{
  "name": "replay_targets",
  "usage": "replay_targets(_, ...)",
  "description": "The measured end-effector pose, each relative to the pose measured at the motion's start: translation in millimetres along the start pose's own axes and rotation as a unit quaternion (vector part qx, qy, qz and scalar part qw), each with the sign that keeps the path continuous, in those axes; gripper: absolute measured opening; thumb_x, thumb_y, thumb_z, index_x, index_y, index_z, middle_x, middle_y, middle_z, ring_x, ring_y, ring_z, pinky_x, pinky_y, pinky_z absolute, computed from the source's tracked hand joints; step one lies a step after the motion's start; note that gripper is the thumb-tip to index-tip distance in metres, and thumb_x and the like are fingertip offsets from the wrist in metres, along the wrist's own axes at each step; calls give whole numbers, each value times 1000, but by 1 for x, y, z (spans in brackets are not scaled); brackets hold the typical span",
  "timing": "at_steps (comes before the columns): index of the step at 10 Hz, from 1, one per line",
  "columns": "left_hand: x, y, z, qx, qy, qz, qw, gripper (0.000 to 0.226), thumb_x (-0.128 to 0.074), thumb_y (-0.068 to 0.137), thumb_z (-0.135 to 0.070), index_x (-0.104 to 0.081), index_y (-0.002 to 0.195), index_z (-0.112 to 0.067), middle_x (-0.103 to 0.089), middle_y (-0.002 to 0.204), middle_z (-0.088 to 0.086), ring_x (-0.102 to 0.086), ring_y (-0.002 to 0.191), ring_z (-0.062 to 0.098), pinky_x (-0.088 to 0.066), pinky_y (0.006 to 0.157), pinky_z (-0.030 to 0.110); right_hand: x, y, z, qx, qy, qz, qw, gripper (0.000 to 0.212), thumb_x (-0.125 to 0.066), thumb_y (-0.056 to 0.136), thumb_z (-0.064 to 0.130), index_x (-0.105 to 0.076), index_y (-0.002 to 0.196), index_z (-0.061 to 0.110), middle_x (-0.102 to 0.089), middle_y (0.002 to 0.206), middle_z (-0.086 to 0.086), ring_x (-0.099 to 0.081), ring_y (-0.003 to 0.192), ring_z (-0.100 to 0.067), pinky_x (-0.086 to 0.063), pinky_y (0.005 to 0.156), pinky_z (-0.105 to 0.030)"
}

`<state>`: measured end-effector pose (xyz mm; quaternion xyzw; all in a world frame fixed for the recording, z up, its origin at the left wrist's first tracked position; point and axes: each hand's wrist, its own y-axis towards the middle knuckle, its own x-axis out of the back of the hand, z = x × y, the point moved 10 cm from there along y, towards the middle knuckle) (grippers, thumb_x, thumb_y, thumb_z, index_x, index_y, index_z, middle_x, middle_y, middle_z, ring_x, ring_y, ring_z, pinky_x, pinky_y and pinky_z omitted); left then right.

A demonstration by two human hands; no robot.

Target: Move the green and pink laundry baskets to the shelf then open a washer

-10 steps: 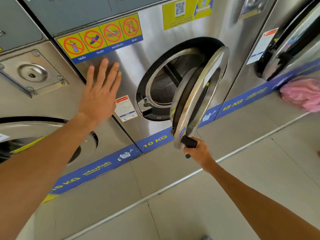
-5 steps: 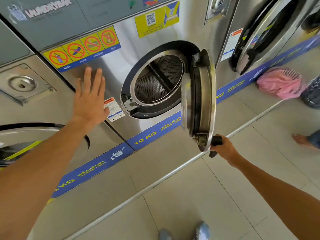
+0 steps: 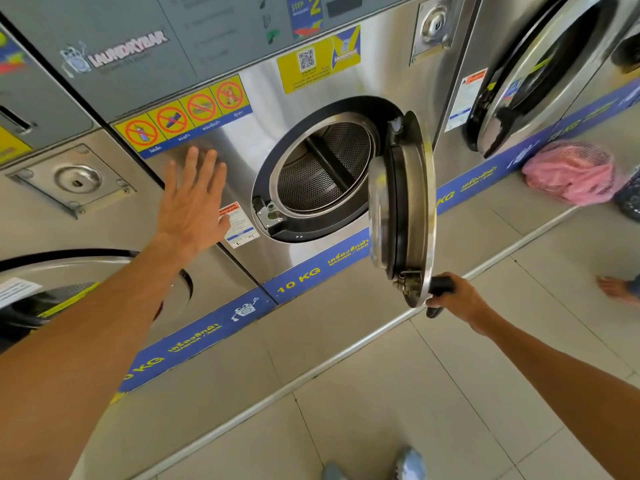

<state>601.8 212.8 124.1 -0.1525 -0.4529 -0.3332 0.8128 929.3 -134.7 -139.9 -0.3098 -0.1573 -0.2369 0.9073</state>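
Observation:
A steel front-loading washer [image 3: 263, 109] marked 10 KG stands ahead, its drum [image 3: 322, 168] bare and empty. The round door [image 3: 405, 209] hangs swung out on its right hinge, edge-on to me. My right hand [image 3: 457, 299] grips the black door handle [image 3: 440, 289] at the door's lower edge. My left hand [image 3: 194, 202] lies flat, fingers straight, against the washer's front panel left of the opening. A pink mesh laundry basket [image 3: 571, 171] sits on the floor at the right, against the neighbouring washer. No green basket is in view.
Another washer [image 3: 540, 71] stands to the right with its door ajar, and a third washer [image 3: 69, 209] to the left. A person's bare foot [image 3: 616, 289] is on the tiles at the far right. My own shoes [image 3: 374, 465] show at the bottom edge.
My right hand has pulled the door further out and to the right, exposing the whole drum. My left hand has stayed flat on the panel.

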Motion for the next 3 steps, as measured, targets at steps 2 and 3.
replay_targets(2,41,-24,-9,-15,-68,14,997,93,-62,92,-51,-15,161,-10,-11,168,18,-10,155,41,-17,123,58,7,-31,-14,-46,21,25,998,67,-86,78,10,-53,136,11,-67,125,-9,-65,114,-30,-52,99,-42)
replay_targets(3,60,-46,-14,-3,-121,23,992,92,-62,91,-52,-18,161,-11,-17,167,17,-16,153,41,-22,121,57,14,-53,2,-62,-7,32,998,86,-90,74,16,-45,148,12,-54,143,-12,-54,130,-33,-44,100,-36)
